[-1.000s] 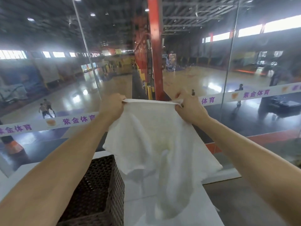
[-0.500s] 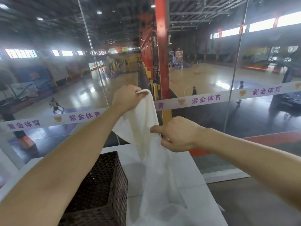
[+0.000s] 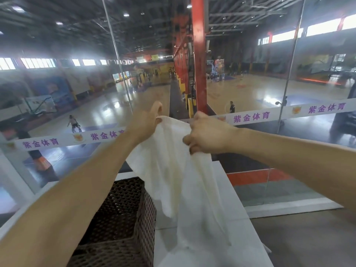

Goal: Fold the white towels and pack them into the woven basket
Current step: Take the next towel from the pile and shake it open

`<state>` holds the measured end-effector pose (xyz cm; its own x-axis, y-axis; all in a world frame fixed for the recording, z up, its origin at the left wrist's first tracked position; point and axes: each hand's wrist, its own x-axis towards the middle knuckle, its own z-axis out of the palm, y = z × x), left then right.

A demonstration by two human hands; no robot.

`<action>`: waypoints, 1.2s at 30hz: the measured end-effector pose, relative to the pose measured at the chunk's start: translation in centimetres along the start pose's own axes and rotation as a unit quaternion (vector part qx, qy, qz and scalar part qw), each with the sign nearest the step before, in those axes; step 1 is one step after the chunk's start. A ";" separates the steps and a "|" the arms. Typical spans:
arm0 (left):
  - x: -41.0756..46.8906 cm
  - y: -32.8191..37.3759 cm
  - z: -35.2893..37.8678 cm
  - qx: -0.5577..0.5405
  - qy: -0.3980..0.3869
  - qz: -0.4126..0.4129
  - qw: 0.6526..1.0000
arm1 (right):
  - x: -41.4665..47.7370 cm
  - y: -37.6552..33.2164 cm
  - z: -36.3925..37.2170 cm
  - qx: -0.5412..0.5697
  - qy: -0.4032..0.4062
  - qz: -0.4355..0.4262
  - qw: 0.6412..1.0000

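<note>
At 7 o'clock, the woven basket (image 3: 119,218) sits on a white table (image 3: 250,253). The white towel (image 3: 179,180) hangs at centre, pinched by the left hand (image 3: 146,124) and clenched in the right hand (image 3: 208,133). Beyond, at 12, a strip (image 3: 250,117) on the glass reads 紫金体育.

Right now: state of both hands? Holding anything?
Left hand: closed, pinching the top edge of the white towel.
Right hand: closed, fingers curled round the same towel's upper edge.
</note>
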<state>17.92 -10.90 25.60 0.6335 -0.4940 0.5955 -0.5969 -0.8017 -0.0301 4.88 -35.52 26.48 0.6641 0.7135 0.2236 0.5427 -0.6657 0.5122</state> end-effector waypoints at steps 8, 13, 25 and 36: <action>-8.6 3.7 5.2 -0.100 0.091 -0.008 0.991 | 1.6 2.5 -2.0 -0.018 0.066 0.147 0.987; -10.4 8.9 6.7 -0.187 0.005 -0.145 0.972 | 1.8 1.8 -2.4 -0.028 0.048 0.138 0.989; -12.4 9.9 13.4 -0.301 -0.158 -0.193 0.921 | -1.8 2.8 -3.0 0.036 0.045 0.177 0.982; -11.8 2.0 14.0 -0.173 -0.206 -0.202 0.942 | -7.5 3.8 0.9 0.161 -0.145 0.276 0.936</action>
<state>16.13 -11.43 7.29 0.9383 -0.3174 0.1372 -0.3449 -0.8298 0.4387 2.45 -43.61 25.97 0.9755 0.1837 0.1213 0.1725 -0.9802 0.0974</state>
